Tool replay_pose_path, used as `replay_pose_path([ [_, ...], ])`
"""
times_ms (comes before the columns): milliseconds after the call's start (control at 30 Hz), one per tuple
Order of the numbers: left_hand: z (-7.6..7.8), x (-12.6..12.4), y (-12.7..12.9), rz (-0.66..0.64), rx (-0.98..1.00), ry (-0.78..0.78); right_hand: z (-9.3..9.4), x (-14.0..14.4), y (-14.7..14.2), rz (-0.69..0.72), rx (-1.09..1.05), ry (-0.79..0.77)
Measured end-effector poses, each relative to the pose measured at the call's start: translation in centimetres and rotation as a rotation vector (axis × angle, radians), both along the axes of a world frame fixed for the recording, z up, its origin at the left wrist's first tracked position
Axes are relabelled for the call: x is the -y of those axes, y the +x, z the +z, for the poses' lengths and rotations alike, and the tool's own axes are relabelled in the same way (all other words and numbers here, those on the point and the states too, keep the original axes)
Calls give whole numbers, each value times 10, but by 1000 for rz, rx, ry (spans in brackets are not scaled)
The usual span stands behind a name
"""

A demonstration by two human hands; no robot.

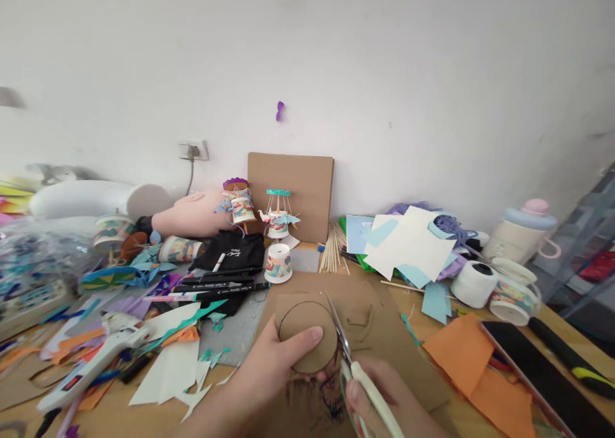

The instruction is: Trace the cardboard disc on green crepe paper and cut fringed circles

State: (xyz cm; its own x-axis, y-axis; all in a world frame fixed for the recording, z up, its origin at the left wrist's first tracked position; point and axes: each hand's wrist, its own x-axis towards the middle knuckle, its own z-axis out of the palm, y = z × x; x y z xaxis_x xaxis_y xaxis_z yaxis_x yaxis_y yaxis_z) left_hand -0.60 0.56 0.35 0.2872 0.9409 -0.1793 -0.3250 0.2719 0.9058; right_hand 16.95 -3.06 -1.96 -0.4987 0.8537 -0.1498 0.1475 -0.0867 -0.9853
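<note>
Cardboard disc (307, 335), brown, w/ dark pen outline round its edge, sits front-centre over a bigger cardboard sheet (379, 335) on the desk (115, 412). Left hand (273, 367) pinches it from the near-left, thumb flat on top. Scissors (353, 361) lie just right of the disc, blades touching its right rim, long axis running from near-right up to far-left; right hand (379, 399) is curled round the pale handles. Both hands about equally near the disc. Outward: glue gun (91, 361) left, black markers (216, 284) behind, orange paper (475, 367) right.
</note>
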Motion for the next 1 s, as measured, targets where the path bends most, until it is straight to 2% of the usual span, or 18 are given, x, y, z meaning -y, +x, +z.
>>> replay_pose_path([
  [167,-1,-3,-5,-83,-24,54,1,-1,1,23,1,-50],
  [233,2,-3,-5,-78,-11,47,-1,0,2,13,-10,-68],
  [433,7,-1,3,56,97,-49,-23,1,-1,-134,-12,-92],
  [533,6,-2,9,112,82,-89,-32,-1,-3,-176,-41,-61],
  [667,2,-4,14,212,26,-129,-31,-1,-2,-151,-12,-94],
  [800,-3,-4,13,221,17,-111,-25,2,1,-98,57,-123],
  [1000,1,1,13,272,-14,-151,-29,3,-1,-137,24,-76],
])
